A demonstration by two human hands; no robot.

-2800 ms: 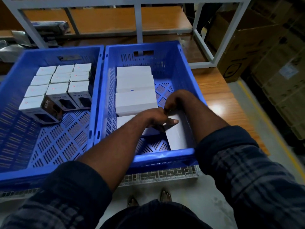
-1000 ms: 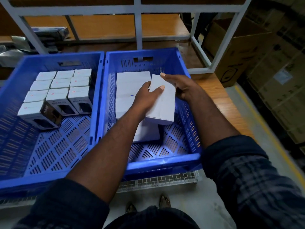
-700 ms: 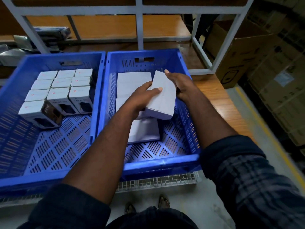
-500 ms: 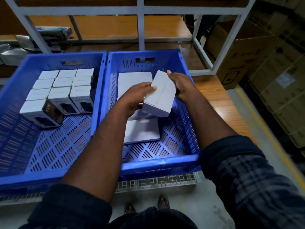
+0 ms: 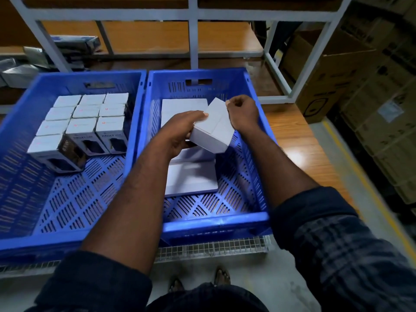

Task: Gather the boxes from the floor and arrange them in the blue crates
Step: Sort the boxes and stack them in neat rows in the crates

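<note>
a wooden worktop (image 5: 299,140) runs low along the grey floor (image 5: 258,278). on it stand two crates side by side, their long walls touching: the left blue crate (image 5: 67,240) and the right blue crate (image 5: 213,224). a wire mesh strip (image 5: 213,247) shows under their near edge. behind them the legs of a white metal frame (image 5: 193,41) stand on the wood. on the floor, to the right, sits a cardboard carton (image 5: 326,70) beside a yellow line (image 5: 360,176).

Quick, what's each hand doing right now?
Left hand: holding the white box.
Right hand: fingers curled against that box's far corner; a grip cannot be told.
</note>
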